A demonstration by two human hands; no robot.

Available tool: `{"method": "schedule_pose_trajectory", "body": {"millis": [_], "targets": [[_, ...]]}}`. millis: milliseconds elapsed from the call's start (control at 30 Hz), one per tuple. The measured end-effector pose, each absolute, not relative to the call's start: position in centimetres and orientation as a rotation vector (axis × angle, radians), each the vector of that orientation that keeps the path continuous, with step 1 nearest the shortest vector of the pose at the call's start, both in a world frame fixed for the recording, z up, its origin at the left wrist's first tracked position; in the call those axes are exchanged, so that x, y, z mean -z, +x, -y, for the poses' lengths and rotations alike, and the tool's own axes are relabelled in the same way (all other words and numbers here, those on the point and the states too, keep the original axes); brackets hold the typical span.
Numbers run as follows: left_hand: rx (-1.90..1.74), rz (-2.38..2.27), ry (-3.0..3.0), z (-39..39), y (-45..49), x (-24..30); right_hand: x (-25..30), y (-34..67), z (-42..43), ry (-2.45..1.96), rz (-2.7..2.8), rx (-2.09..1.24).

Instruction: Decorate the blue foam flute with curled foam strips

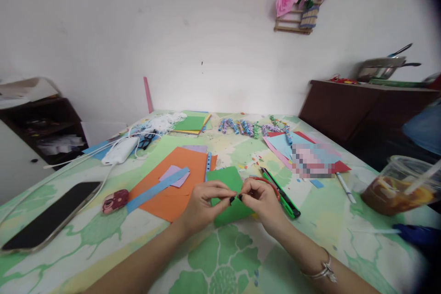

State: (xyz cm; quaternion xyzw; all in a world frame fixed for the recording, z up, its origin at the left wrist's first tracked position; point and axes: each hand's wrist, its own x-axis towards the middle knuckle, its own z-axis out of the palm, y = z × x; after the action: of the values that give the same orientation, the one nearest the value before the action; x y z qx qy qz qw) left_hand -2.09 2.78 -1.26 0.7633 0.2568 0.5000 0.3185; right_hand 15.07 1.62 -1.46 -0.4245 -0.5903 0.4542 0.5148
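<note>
My left hand (206, 203) and my right hand (261, 201) meet above a green paper sheet (227, 175) near the table's middle. Thumb and forefinger are pinched together on each hand, with the fingertips almost touching. Whatever lies between them is too small to make out. Close beside my right hand is a green and black craft knife (288, 206), and a red curved handle (274, 185) shows behind the fingers. Left of my left hand, an orange sheet (182, 161) carries a blue paper strip (146, 195) and a small purple paper (178, 178).
A phone (51, 216), a red patterned case (115, 201) and a white power bank with cables (120, 150) occupy the left. Rolled paper pieces (245, 127) line the back. At right are coloured sheets (275, 140), a pen (345, 187) and a plastic drink cup (389, 193).
</note>
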Motion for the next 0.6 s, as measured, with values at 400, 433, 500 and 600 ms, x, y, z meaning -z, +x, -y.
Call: {"method": "schedule_pose_trajectory", "body": {"millis": [400, 433, 500, 600], "targets": [[-1.851, -1.168, 1.195, -7.8, -8.3, -0.9, 1.1, 18.1, -3.8, -1.044, 1.273, -0.849], [-1.944, -1.186, 1.129, -8.3, -9.1, -1.1, 1.1, 18.3, -3.9, -1.069, 1.283, -0.812], [-2.035, -1.245, 1.052, -8.9, -10.3, -1.1, 1.3, 18.4, -4.1, -1.119, 1.335, -0.737], [-2.009, -1.415, 1.091, -9.3, -11.0, -0.7, 2.0, 18.4, -4.3, -1.19, 1.504, -0.623]]}}
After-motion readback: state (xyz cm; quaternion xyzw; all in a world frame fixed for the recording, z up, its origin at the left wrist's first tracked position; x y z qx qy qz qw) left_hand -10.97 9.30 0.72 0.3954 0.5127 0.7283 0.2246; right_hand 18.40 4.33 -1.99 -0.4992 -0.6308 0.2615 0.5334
